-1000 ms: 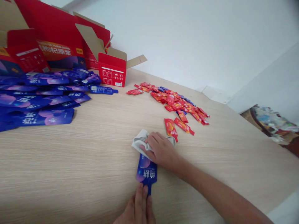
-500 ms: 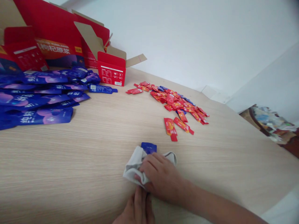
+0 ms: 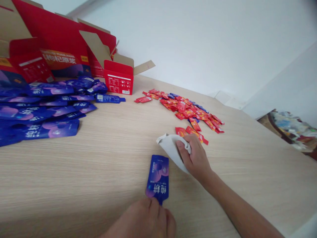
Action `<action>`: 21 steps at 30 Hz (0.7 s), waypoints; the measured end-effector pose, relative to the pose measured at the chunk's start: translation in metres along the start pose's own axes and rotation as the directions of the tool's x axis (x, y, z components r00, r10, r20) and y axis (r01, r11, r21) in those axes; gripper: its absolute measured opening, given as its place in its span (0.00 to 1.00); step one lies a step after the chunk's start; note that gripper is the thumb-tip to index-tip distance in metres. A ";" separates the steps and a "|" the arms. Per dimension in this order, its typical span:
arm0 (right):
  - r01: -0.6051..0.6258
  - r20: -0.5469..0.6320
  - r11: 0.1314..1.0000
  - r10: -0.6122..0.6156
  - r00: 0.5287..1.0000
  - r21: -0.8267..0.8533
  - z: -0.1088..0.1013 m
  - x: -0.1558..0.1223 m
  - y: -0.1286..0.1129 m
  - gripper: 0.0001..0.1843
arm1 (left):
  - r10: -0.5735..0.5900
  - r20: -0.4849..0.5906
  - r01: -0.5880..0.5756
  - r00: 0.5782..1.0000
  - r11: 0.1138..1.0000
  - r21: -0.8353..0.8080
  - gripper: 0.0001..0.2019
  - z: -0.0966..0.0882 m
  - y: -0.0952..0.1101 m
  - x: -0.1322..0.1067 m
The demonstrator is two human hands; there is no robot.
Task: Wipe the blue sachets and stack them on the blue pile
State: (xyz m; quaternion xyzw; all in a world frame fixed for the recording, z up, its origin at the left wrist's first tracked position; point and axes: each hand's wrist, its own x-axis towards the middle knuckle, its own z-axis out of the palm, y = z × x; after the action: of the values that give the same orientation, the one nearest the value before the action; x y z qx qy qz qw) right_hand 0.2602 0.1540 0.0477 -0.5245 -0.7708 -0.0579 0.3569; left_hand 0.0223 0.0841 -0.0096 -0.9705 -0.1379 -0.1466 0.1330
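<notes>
A blue and purple sachet (image 3: 158,175) lies on the wooden table, its narrow neck pointing toward me. My left hand (image 3: 148,218) is closed at that neck, with the fingertips partly hidden behind the knuckles. Up and to the right, my right hand (image 3: 196,155) grips a folded white cloth (image 3: 171,148), thumb on top. The cloth is off the sachet, close to two red and orange sachets (image 3: 193,130) that it and my hand partly cover.
Beyond lies a heap of small red sachets (image 3: 183,105) with some blue ones among them. Blue pouches (image 3: 49,112) are piled at the left. Behind them stand an opened small red box (image 3: 119,79) and larger red cartons (image 3: 61,39). A white wall (image 3: 198,43) backs the table.
My right hand has lifted the cloth off the blue sachet and moved it up and right, uncovering the sachet's printed face. My left hand has turned over, knuckles up, at the neck.
</notes>
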 end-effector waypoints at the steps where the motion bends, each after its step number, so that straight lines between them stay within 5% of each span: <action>1: -0.018 -0.001 1.000 0.018 1.000 0.016 -0.002 -0.005 0.000 0.07 | -0.024 0.033 0.026 0.999 0.998 -0.065 0.09 -0.006 -0.012 0.010; 5: -0.108 -0.021 0.993 0.109 0.994 0.055 -0.001 -0.016 0.006 0.09 | -0.182 0.097 0.196 0.979 0.967 -0.163 0.28 -0.009 -0.052 0.034; 8: -0.190 -0.001 0.980 0.190 0.982 0.063 0.002 -0.018 0.014 0.12 | -0.154 0.196 0.196 0.969 0.955 -0.222 0.41 -0.001 -0.069 0.030; 15: -0.263 0.048 0.961 0.259 0.965 0.086 0.011 -0.026 0.025 0.16 | 0.053 0.144 -0.017 0.988 0.971 -0.240 0.29 -0.028 -0.094 0.011; 21: -0.308 0.061 0.946 0.303 0.951 0.099 0.018 -0.027 0.025 0.19 | 0.034 0.101 -0.018 0.994 0.987 -0.159 0.20 -0.035 -0.096 0.011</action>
State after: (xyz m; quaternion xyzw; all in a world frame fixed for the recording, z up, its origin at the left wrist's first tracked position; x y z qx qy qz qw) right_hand 0.2783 0.1529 0.0109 -0.6189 -0.6900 0.0512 0.3718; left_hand -0.0057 0.1653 0.0474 -0.9860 -0.1199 -0.1047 0.0504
